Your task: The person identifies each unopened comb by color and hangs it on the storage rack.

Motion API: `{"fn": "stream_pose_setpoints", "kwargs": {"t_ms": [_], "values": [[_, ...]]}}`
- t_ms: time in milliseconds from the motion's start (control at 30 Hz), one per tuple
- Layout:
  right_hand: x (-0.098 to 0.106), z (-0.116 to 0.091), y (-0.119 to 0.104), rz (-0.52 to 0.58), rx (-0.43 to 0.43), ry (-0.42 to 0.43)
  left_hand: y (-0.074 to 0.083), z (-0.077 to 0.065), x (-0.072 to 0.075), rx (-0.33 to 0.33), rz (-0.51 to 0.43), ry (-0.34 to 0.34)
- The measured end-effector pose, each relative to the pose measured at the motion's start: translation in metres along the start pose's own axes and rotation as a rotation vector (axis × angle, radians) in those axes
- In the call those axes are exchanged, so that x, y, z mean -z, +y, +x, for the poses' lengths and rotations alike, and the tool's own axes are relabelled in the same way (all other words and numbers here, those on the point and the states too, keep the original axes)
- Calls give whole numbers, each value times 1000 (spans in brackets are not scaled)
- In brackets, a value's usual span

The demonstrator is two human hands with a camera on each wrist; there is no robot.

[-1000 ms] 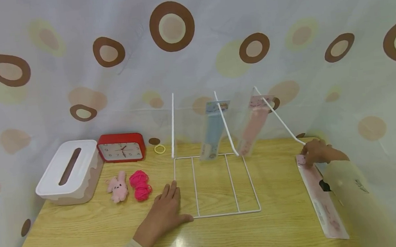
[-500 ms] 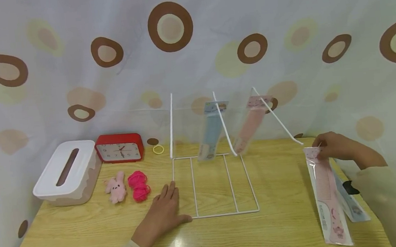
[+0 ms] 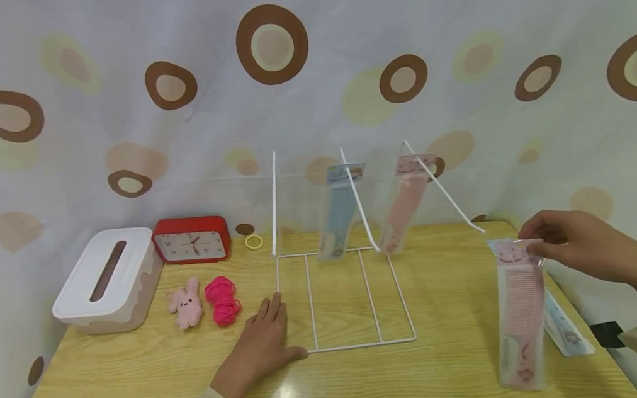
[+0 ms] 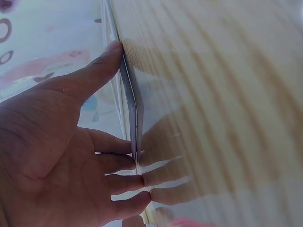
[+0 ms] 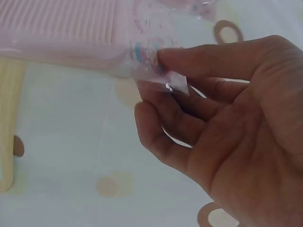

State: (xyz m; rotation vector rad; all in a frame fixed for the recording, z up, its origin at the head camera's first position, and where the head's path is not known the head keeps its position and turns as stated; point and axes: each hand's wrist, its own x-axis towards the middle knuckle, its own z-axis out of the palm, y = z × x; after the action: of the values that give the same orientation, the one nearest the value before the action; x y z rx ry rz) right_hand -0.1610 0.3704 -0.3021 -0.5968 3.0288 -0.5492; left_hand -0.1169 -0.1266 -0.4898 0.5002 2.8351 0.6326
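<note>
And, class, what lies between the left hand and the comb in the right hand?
The white rack base, then bare tabletop up to the held comb; the head view shows it.

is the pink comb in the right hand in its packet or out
In: the clear packet encloses the comb, and the right hand pinches the packet's printed top.
</note>
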Motion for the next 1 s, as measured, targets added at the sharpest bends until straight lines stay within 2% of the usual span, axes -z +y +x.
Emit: {"fn": "stream_pose_setpoints", "kwargs": {"t_ms": [167,300,467,633,733,867,1000], "values": [[6,-16,-18,76,-12,36,0,1,-1,-5,7,3],[10,-23,-33,105,25,94,0,1,-1,-3,8,2],[18,-27,-52,120,118,160,0,0,-2,-4,6,6],[24,-26,-70,198,184,220,0,1,-1,-3,10,7],[26,-24,-78,233,263,242,0,1,-1,-2,9,5],[28,-17,-85,263,417,260,-1,1,-2,-2,7,4],[28,-10,-94,283,458,255,-1,1,-3,-3,6,4]]}}
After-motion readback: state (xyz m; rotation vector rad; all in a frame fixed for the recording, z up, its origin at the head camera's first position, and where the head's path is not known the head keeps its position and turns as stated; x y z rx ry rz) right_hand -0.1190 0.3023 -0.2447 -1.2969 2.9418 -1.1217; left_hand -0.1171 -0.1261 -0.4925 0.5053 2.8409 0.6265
